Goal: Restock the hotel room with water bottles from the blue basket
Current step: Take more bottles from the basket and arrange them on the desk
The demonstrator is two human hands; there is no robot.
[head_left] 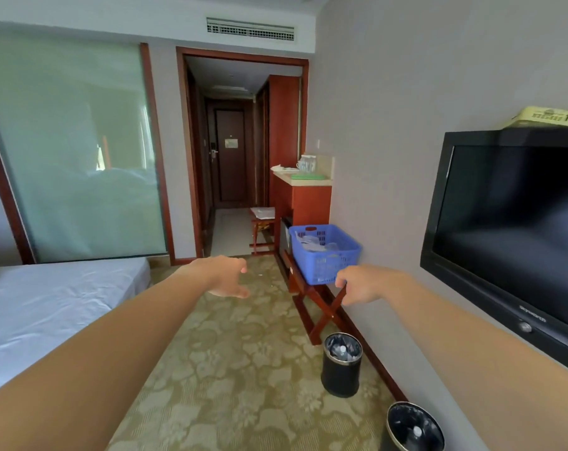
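A blue basket [325, 258] stands on a wooden folding rack [311, 304] against the right wall, with clear bottles and white plastic inside it. My left hand [225, 276] is stretched out over the carpet, left of the basket, fingers apart and holding nothing. My right hand [362, 284] reaches forward just in front of the basket's near corner, fingers loosely curled and holding nothing. Both hands stay apart from the basket. Farther back, a counter [303, 181] carries glasses and a green tray.
Two black waste bins [341, 367] [414, 428] stand on the carpet along the right wall. A wall-mounted television [517, 229] juts out at the right. A bed [48, 307] fills the left. A stool [262, 229] sits by the hallway entrance.
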